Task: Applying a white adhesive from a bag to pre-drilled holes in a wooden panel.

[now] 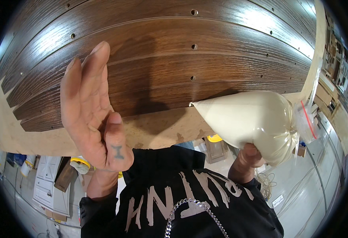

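Note:
My right hand [250, 158] grips a clear plastic bag [243, 117] from beneath. Thick cream-coloured filling swells it, and its knotted end points right. The bag tapers to a small cut tip, which sits at the near edge of the brown wood-grain planks [154, 67], in line with a row of holes. Whether the tip touches the edge I cannot tell. My left hand [92, 111] is raised over the left part of the planks with its fingers stretched out and holds nothing. Its shadow falls on the wood beside it.
The planks lie on a tan board [162, 129] whose border shows around them. Round holes dot the planks. Below on the floor stand white cabinet doors [51, 178], a yellow-rimmed bucket [81, 161] and a coil of cord [267, 183]. Wood pieces [330, 93] lie at the far right.

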`<act>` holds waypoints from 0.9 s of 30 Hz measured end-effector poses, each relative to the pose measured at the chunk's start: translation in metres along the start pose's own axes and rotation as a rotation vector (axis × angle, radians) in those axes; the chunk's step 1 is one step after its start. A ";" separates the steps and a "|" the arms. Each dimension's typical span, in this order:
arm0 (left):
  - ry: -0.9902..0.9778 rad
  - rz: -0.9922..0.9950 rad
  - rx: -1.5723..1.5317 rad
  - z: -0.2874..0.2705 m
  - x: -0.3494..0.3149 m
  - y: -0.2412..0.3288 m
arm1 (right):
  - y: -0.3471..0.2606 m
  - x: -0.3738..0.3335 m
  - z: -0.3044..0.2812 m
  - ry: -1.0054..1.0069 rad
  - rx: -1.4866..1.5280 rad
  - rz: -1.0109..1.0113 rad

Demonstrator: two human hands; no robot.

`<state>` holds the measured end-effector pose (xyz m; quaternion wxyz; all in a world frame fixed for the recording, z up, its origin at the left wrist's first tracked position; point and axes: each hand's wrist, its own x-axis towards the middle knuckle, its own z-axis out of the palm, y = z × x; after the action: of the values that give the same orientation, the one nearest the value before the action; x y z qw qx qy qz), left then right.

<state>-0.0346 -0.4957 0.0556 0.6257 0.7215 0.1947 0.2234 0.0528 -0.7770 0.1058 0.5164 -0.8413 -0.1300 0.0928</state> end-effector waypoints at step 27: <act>-0.065 0.019 0.006 -0.005 -0.005 -0.006 | -0.017 0.049 0.038 0.179 0.056 -0.044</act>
<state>-0.0423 -0.4934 0.0500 0.6275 0.7320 0.1682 0.2052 0.0863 -0.7217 0.1025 0.5512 -0.8284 -0.0992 0.0096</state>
